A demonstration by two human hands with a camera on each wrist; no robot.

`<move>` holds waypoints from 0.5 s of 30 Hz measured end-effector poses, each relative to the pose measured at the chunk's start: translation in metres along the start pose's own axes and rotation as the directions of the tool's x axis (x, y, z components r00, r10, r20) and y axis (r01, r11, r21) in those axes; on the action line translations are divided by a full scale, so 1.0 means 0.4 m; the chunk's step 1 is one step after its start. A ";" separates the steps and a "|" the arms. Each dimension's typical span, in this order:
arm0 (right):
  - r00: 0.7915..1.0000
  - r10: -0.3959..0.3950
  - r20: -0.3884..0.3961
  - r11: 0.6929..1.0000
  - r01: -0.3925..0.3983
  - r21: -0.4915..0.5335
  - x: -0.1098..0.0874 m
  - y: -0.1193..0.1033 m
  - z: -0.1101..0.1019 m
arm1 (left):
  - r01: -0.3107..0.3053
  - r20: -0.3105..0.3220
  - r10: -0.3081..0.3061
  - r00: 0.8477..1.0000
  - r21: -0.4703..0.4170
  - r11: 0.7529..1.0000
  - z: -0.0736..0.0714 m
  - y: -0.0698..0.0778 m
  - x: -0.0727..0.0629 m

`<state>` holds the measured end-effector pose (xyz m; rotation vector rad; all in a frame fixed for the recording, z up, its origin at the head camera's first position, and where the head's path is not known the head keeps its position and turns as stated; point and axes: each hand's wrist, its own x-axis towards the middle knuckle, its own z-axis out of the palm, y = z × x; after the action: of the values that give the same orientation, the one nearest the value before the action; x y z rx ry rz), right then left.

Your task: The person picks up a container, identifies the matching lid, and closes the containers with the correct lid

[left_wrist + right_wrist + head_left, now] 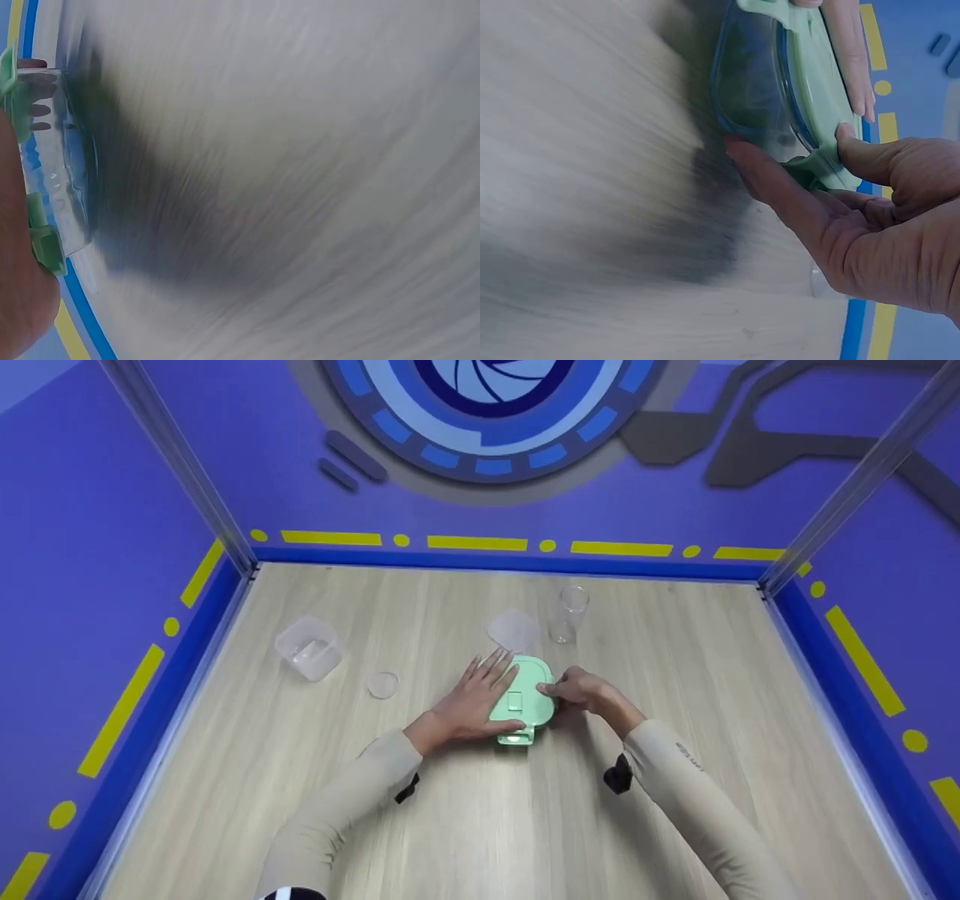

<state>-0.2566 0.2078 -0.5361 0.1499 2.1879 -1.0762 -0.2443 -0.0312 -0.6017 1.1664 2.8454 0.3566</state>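
Note:
A glass food container (750, 82) with a light green lid (534, 682) sits on the wooden table in front of me. Across the left part of the lid lies my left hand (476, 701), its fingers straight and its thumb near the front latch (516, 737). That front latch sticks outward. My right hand (589, 692) holds the container's right edge. In the right wrist view its thumb rests on the lid's rim beside a side latch (810, 171), while the index finger reaches along the glass. Its other fingers are partly hidden.
Behind the container lie a translucent flat lid (514, 628) and an upright drinking glass (564, 624). To the left are a small round clear disc (383, 685) and a translucent plastic box (319, 664). Blue walls (480, 521) border the table.

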 end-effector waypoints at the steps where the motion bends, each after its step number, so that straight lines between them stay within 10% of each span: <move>1: 1.000 -0.001 0.011 1.000 0.001 0.014 0.000 0.004 -0.001 | -0.004 -0.005 0.004 1.000 -0.004 1.000 0.002 0.003 0.000; 15: 0.995 -0.026 0.091 0.999 0.023 0.029 0.003 0.008 -0.001 | -0.001 -0.017 0.001 1.000 -0.024 1.000 0.009 0.004 -0.016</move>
<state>-0.2564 0.2099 -0.5386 0.0842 2.0986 -1.1061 -0.2381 -0.0342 -0.6050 1.1661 2.8470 0.4016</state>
